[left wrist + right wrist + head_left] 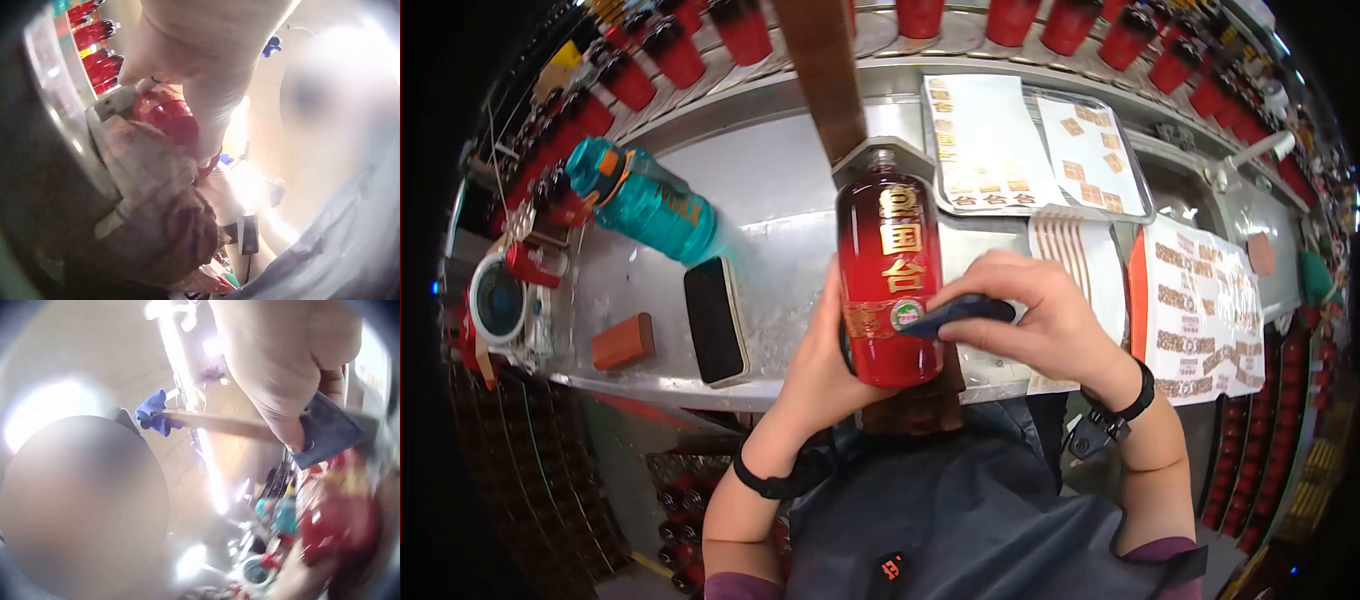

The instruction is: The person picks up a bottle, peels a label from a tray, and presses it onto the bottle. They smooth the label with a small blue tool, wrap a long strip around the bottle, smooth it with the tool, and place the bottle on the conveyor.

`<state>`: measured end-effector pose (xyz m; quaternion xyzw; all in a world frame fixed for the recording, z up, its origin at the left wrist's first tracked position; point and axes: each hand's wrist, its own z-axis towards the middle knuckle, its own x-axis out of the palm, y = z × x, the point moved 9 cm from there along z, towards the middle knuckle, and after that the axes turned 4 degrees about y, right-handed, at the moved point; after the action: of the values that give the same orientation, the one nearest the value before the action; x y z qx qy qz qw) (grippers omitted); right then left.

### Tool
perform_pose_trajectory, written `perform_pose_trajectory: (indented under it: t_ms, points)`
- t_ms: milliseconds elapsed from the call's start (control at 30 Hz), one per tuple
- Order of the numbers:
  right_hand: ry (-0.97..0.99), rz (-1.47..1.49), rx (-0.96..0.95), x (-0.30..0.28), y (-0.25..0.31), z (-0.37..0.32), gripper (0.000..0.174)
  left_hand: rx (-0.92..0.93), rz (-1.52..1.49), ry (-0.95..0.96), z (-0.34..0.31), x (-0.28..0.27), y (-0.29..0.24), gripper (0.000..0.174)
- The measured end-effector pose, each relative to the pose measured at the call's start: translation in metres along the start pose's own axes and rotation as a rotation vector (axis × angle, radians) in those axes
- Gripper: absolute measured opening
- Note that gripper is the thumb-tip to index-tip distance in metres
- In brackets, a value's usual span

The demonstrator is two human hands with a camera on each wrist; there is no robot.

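A dark-red glass bottle [890, 235] with gold characters lies with its neck pointing away from the person, its base near the table's front edge. The left hand [825, 350] grips its lower left side; in the left wrist view that hand [194, 69] covers part of the red bottle [169, 115]. Between thumb and fingers the right hand [1040, 315] pinches a dark blue flat piece [965, 314], its edge against the round green-and-white emblem [907, 315] on the label band. The right wrist view shows the blue piece [328, 431] under the right hand [281, 369].
Left of the bottle are a phone [714, 320], a teal water bottle [650, 205] and a reddish block [622, 342]. Label sheets lie in a tray [1145, 205] behind and on the right [1200, 310]. A brown post [820, 75] rises behind; red bottles line the back.
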<state>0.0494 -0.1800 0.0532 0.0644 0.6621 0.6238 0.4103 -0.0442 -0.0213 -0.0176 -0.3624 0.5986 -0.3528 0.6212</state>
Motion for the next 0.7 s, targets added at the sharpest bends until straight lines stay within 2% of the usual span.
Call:
perform_pose_trajectory:
  t_ms: [33, 100, 133, 167, 200, 233, 300, 333, 400, 433, 500, 533, 600, 700]
  points:
    - [0.040, 0.118, 0.061, 0.009, -0.008, 0.001, 0.020, 0.010, -0.122, 0.058, 0.003, 0.006, 0.001, 0.123]
    - [-0.252, -0.069, 0.209, -0.034, -0.042, -0.003, 0.019, 0.024, -0.122, 0.031, 0.002, -0.002, -0.005, 0.120]
    - [-0.329, 0.014, 0.305, -0.046, -0.047, -0.015, 0.020, 0.015, 0.005, 0.035, 0.000, -0.006, -0.010, 0.119]
    - [-0.295, -0.053, 0.192, -0.048, -0.033, -0.017, 0.019, 0.003, 0.133, 0.047, -0.002, -0.009, -0.015, 0.117]
    - [-0.249, -0.029, 0.226, -0.043, -0.029, -0.022, 0.019, 0.092, 0.286, 0.002, -0.005, -0.015, -0.030, 0.117]
    - [-0.210, -0.006, 0.263, -0.038, -0.027, -0.027, 0.019, 0.092, 0.276, 0.002, -0.005, -0.018, -0.032, 0.117]
    - [-0.217, 0.090, 0.285, -0.034, -0.028, -0.035, 0.020, 0.232, 0.442, -0.089, -0.007, -0.023, -0.048, 0.120]
    - [-0.268, 0.181, 0.320, -0.034, -0.030, -0.039, 0.021, 0.230, 0.432, -0.091, -0.006, -0.022, -0.049, 0.120]
    - [-0.315, 0.270, 0.353, -0.032, -0.032, -0.044, 0.022, 0.095, 0.042, -0.008, 0.000, -0.018, -0.034, 0.119]
    - [-0.291, 0.297, 0.357, -0.027, -0.031, -0.046, 0.022, 0.094, 0.037, -0.009, 0.000, -0.016, -0.028, 0.119]
    - [-0.266, 0.321, 0.367, -0.020, -0.032, -0.048, 0.022, 0.074, -0.354, -0.010, 0.002, -0.008, -0.008, 0.104]
    - [-0.271, 0.349, 0.371, -0.016, -0.032, -0.048, 0.022, 0.073, -0.361, -0.007, 0.004, -0.002, -0.006, 0.104]
    - [-0.277, 0.389, 0.379, -0.010, -0.034, -0.049, 0.021, -0.040, -0.708, -0.101, 0.009, 0.005, 0.005, 0.088]
    - [-0.269, 0.415, 0.389, -0.005, -0.037, -0.050, 0.021, 0.006, -0.723, -0.094, 0.008, 0.006, -0.001, 0.079]
